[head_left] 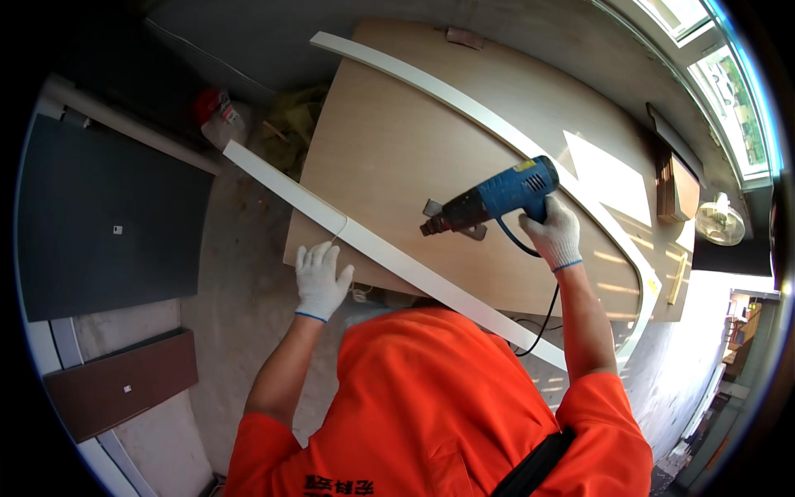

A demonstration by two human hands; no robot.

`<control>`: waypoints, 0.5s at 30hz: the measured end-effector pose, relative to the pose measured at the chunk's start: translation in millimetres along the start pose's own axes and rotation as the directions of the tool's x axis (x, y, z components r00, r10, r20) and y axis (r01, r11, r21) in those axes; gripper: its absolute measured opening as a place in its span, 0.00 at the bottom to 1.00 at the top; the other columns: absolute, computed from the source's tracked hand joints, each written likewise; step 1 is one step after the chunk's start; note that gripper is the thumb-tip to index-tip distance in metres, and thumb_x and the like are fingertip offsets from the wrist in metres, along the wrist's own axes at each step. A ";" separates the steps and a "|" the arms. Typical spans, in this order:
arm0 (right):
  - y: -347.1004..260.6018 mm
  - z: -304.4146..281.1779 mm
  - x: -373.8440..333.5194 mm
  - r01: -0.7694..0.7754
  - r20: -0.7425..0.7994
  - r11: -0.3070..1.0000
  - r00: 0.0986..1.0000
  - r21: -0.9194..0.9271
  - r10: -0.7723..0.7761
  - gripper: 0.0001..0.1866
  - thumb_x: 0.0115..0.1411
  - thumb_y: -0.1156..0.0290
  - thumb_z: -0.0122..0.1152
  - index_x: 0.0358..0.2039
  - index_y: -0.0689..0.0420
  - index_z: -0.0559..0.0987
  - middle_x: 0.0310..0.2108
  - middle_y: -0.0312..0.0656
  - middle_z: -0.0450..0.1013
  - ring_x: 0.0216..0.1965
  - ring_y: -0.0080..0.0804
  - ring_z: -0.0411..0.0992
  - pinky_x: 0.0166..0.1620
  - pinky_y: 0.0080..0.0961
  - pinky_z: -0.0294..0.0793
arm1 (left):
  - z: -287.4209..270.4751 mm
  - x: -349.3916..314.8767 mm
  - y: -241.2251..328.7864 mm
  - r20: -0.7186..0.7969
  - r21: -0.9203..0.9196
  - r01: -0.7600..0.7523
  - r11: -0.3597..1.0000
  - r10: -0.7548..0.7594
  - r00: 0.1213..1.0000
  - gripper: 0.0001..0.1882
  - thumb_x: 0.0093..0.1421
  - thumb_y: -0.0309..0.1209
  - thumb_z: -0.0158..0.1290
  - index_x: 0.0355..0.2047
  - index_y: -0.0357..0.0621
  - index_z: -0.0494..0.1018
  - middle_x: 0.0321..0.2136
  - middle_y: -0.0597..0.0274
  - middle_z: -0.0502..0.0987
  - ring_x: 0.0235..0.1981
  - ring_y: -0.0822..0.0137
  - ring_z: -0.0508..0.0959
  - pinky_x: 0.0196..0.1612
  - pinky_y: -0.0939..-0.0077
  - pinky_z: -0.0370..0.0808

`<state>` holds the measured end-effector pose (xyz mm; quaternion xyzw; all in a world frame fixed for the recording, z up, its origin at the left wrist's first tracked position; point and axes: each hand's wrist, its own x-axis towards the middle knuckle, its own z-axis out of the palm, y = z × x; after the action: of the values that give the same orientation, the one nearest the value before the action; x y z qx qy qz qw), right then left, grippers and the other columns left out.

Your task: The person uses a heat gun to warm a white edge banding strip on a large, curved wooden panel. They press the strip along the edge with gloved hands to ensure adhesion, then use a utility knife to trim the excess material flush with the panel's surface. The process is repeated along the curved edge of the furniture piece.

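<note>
In my right hand [553,232] is a blue and black heat gun [507,189], its fingers wrapped round the handle. The nozzle points left over the wooden board, above a small flat metal piece [474,232] that is partly hidden. My left hand [323,282] is spread, beside the near edge of a long white strip [377,248]. A thin loose strand [341,230] hangs from that strip close to the left fingertips; whether they touch it I cannot tell. Both hands wear white knit gloves with blue cuffs.
A large light-brown board [364,149] lies under the work. A second white strip [464,103] runs along its far side. The gun's black cord [546,319] drops toward my body. Brown boxes [676,189] and a small fan [720,221] stand at the right, by the window.
</note>
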<state>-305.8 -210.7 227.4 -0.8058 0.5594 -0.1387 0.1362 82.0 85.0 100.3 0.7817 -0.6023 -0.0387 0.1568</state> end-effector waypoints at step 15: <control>-196.9 84.9 153.1 0.094 0.347 0.971 0.938 -0.219 -0.012 0.25 0.49 0.53 0.77 0.41 0.60 0.84 0.36 0.57 0.85 0.42 0.59 0.84 0.49 0.48 0.83 | 38.4 166.3 -192.4 0.384 -0.878 0.461 -0.131 -0.768 0.513 0.15 0.75 0.34 0.56 0.52 0.32 0.78 0.38 0.57 0.82 0.36 0.65 0.79 0.44 0.66 0.77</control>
<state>-52.4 -282.7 233.6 -0.8428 0.5174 0.0664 0.1325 296.5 -38.0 29.2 0.7052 0.0260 -0.3472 0.6177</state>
